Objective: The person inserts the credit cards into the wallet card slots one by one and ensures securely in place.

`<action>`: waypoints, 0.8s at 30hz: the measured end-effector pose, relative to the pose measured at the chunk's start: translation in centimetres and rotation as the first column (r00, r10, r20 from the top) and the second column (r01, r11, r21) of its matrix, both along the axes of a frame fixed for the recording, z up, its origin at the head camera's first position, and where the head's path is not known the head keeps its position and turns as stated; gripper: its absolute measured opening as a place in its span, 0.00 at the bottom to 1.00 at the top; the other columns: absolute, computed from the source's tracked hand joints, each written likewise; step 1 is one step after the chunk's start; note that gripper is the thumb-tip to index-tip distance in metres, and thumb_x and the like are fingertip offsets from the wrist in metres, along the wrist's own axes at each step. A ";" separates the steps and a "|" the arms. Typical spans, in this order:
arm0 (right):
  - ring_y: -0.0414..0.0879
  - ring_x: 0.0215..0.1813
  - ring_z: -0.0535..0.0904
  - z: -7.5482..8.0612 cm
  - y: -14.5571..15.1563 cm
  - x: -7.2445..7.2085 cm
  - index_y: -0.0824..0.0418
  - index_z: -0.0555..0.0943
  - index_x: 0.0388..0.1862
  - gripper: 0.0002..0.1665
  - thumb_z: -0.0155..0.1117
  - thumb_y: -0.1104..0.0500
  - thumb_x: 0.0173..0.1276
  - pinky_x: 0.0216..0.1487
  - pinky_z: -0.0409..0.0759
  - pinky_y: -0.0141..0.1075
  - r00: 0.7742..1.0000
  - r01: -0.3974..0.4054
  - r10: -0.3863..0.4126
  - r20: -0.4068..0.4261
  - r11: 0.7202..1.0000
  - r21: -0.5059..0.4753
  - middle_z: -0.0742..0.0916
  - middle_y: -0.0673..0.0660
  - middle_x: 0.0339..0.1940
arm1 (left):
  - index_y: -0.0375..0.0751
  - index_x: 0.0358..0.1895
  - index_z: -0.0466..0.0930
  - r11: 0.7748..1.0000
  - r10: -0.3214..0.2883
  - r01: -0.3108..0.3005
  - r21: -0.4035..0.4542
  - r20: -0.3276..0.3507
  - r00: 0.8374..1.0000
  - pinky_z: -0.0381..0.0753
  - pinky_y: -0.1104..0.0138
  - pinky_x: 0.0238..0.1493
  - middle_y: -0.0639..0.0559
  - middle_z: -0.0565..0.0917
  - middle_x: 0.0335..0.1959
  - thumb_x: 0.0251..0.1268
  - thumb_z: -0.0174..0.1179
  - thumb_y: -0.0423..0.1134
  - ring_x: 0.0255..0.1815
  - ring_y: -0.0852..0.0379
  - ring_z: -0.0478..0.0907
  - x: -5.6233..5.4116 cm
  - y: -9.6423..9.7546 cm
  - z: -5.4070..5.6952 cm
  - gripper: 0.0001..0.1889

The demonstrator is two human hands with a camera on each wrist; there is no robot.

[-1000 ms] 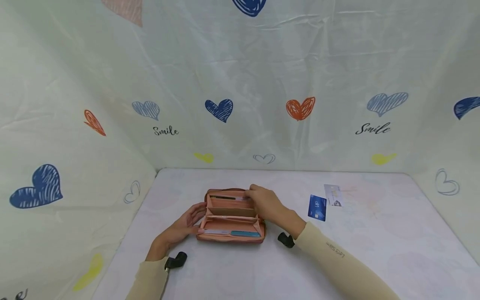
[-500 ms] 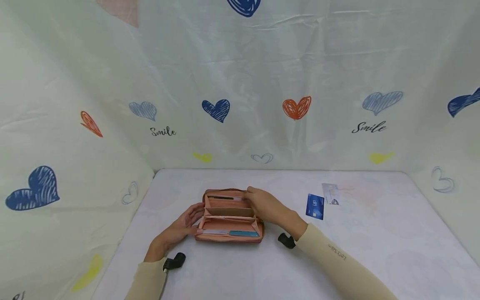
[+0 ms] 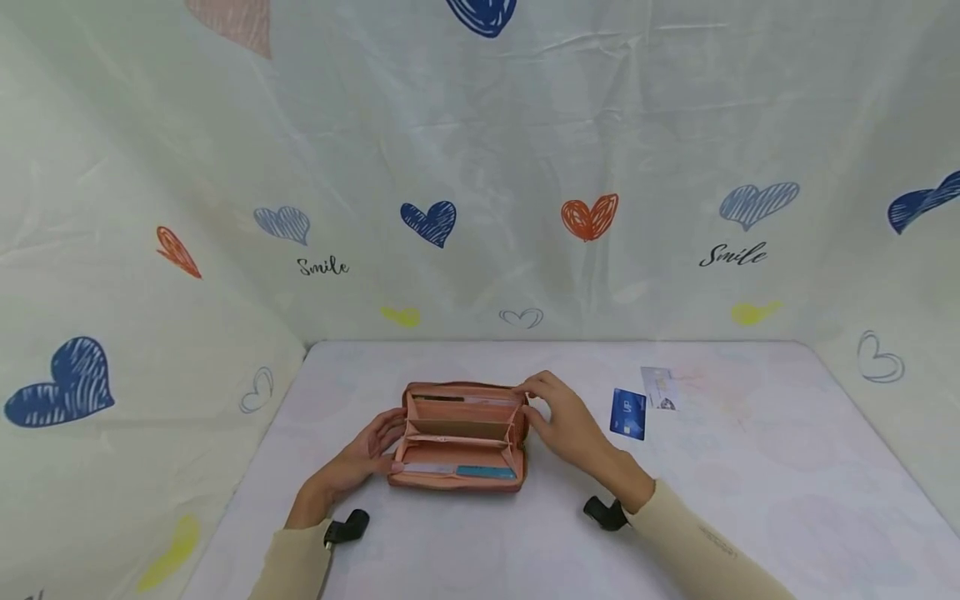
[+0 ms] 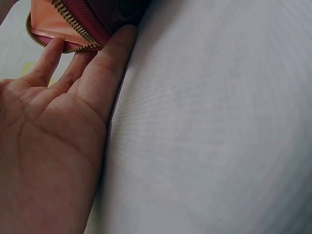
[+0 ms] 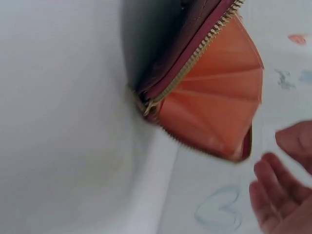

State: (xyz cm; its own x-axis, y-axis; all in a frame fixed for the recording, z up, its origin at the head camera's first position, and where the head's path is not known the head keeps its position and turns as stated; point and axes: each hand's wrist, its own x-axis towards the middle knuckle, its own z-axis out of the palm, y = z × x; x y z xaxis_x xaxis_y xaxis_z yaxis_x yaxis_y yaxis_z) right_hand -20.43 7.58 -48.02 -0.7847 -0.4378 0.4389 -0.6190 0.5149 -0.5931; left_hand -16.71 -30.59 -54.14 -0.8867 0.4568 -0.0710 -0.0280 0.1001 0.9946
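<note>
A pink zip-around wallet [image 3: 459, 430] lies unzipped on the table, its compartments facing up. Cards show in its slots, among them a blue card [image 3: 486, 472] at the front and a dark-edged one at the back. My left hand [image 3: 358, 454] holds the wallet's left end, thumb at the front edge; in the left wrist view its fingertips meet the brass zip. At the wallet's right end is my right hand [image 3: 566, 421], its fingers loosely bent with nothing between them. The right wrist view shows this hand beside the orange side gusset [image 5: 214, 102].
To the right on the white table [image 3: 750, 500] lie a blue bank card [image 3: 628, 414] and a pale card [image 3: 660, 388]. A curtain [image 3: 510, 167] printed with hearts hangs behind. Black wrist cameras stick out by both sleeves.
My right hand has drawn back to the right from inside the wallet's back pocket, and its fingers have parted. My left hand stays at the left end.
</note>
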 end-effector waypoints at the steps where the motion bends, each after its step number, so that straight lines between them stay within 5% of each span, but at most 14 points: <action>1: 0.50 0.53 0.84 -0.2 0.7 0.2 0.63 0.86 0.56 0.18 0.70 0.73 0.69 0.56 0.85 0.48 0.999 0.037 -0.037 0.012 0.999 -0.033 0.86 0.56 0.53 | 0.30 0.84 0.45 1.000 -0.003 0.003 0.003 0.002 1.000 0.70 0.77 0.67 0.26 0.51 0.83 0.66 0.68 0.27 0.70 0.77 0.67 0.0 0.0 0.0 0.49; 7: 0.58 0.51 0.83 -1.3 5.2 0.5 0.69 0.82 0.59 0.22 0.70 0.75 0.66 0.53 0.83 0.55 0.970 0.229 -0.221 0.102 0.971 -0.070 0.85 0.65 0.52 | 0.31 0.84 0.44 1.000 -0.006 0.006 0.002 -0.002 1.000 0.70 0.76 0.67 0.29 0.53 0.82 0.66 0.67 0.26 0.71 0.77 0.67 0.1 0.0 -0.1 0.49; 11: 0.62 0.55 0.80 -1.5 7.9 0.5 0.72 0.78 0.63 0.25 0.69 0.72 0.68 0.57 0.80 0.58 0.922 0.311 -0.301 0.243 0.950 -0.004 0.82 0.70 0.54 | 0.32 0.84 0.45 1.000 -0.001 0.001 0.000 -0.007 1.000 0.70 0.77 0.67 0.34 0.55 0.82 0.67 0.67 0.26 0.71 0.77 0.67 0.0 -0.1 -0.1 0.49; 17: 0.71 0.61 0.75 -1.7 10.3 0.6 0.76 0.71 0.68 0.31 0.67 0.66 0.69 0.61 0.76 0.64 0.834 0.377 -0.395 0.384 0.918 0.126 0.74 0.78 0.59 | 0.31 0.84 0.45 1.000 -0.002 0.002 -0.008 -0.019 1.000 0.70 0.77 0.67 0.39 0.58 0.81 0.67 0.67 0.26 0.71 0.78 0.67 0.1 -0.1 0.0 0.48; 24: 0.80 0.65 0.69 -2.3 11.5 0.4 0.79 0.66 0.72 0.39 0.70 0.62 0.69 0.64 0.72 0.72 0.770 0.411 -0.466 0.436 0.885 0.221 0.69 0.87 0.65 | 0.30 0.83 0.44 1.000 0.005 -0.005 -0.016 -0.006 1.000 0.69 0.79 0.66 0.32 0.54 0.82 0.67 0.67 0.27 0.70 0.80 0.66 0.1 0.1 0.0 0.48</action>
State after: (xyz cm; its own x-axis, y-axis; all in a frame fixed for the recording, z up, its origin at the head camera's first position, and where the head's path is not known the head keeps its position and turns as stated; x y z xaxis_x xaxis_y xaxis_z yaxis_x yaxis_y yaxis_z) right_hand -20.03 19.08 -50.33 -0.9983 -0.0177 -0.0554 0.0243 0.7386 -0.6737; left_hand -16.60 -30.51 -54.16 -0.8894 0.4511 -0.0734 -0.0229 0.1164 0.9929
